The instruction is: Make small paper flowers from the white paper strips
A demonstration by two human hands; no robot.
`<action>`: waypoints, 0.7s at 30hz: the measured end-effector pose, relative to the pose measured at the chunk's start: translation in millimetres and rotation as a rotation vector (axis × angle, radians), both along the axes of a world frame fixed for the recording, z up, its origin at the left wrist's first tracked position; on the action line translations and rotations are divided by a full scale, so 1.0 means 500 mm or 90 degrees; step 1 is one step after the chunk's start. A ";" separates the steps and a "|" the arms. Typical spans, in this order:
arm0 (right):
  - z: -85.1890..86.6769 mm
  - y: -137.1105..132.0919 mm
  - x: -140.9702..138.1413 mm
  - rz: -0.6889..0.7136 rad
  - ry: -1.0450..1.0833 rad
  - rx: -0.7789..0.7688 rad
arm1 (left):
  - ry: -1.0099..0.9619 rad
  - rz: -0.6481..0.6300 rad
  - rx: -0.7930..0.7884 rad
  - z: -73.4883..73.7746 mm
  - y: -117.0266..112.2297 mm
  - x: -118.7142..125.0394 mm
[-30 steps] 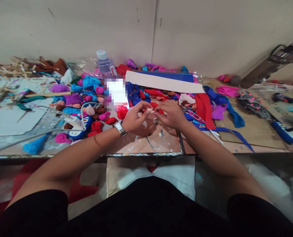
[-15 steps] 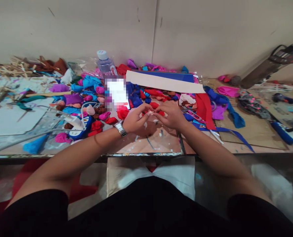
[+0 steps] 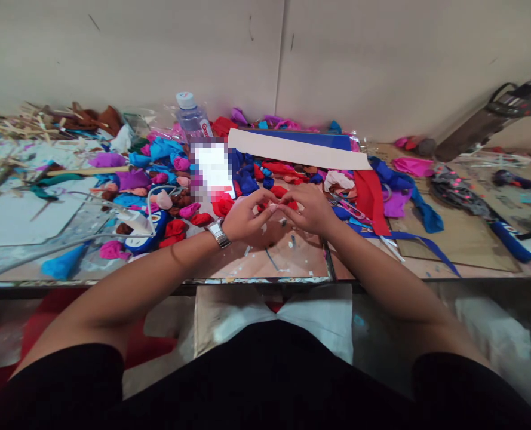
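Note:
My left hand (image 3: 243, 217) and my right hand (image 3: 305, 209) meet above the table, fingertips pinched together on a small pale scrap of paper or cloth (image 3: 273, 206). The left wrist wears a silver watch (image 3: 217, 232). Just beyond the fingers lie red crumpled pieces (image 3: 223, 206) and dark blue crumpled pieces (image 3: 246, 173). A blurred-out bright rectangle (image 3: 211, 168) stands just left of the hands.
The table (image 3: 287, 254) is heaped with coloured crumpled scraps. A water bottle (image 3: 191, 119) stands at the back, with a long white and blue strip (image 3: 298, 149) beside it. Scissors (image 3: 348, 206) and red cloth (image 3: 370, 191) lie right; wooden sticks (image 3: 27, 119) far left.
The fingertips of both hands have drawn closer together, and the pale scrap shows smaller between them. The arms have stayed in place.

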State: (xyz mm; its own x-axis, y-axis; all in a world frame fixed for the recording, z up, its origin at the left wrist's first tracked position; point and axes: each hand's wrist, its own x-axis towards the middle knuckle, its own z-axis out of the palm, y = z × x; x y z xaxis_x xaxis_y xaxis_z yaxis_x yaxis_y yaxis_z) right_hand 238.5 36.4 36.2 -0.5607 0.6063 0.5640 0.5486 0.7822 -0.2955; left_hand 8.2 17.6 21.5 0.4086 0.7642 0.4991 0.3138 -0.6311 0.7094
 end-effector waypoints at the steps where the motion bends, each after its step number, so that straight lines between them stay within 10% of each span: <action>1: 0.000 0.001 0.000 0.000 0.007 -0.010 | -0.006 -0.005 -0.007 0.000 0.000 0.000; 21: 0.012 0.009 0.009 0.016 0.051 -0.024 | -0.015 -0.026 -0.010 0.014 -0.006 -0.001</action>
